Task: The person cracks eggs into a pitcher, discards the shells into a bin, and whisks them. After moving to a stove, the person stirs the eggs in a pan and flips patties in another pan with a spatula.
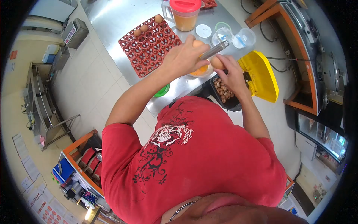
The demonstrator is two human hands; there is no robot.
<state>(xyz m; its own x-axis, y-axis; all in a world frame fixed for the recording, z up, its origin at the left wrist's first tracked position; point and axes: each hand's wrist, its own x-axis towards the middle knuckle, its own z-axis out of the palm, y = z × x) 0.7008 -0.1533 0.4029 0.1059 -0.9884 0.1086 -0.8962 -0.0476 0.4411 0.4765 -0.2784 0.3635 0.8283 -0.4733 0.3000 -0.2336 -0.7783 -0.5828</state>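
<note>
My left hand (182,58) curls over a clear bowl of cracked egg (201,71), with an egg (197,43) in its fingers. Beside those fingers a metal utensil handle (215,50) with a looped end slants up from the bowl; its lower part is hidden. Another brown egg (217,62) is pinched in the fingertips of my right hand (233,72), close to the handle and the bowl's right side. Under my right hand, a black-lined bin (232,105) holds many eggshells (223,90). Its yellow lid (264,76) stands raised on the right.
A red egg tray (149,48) with several eggs at its far edge lies on the steel table (112,22). Behind the bowl stand a red-lidded jug (185,16), a white lid (203,31) and clear tubs (244,38). A green lid (163,90) lies near the front edge.
</note>
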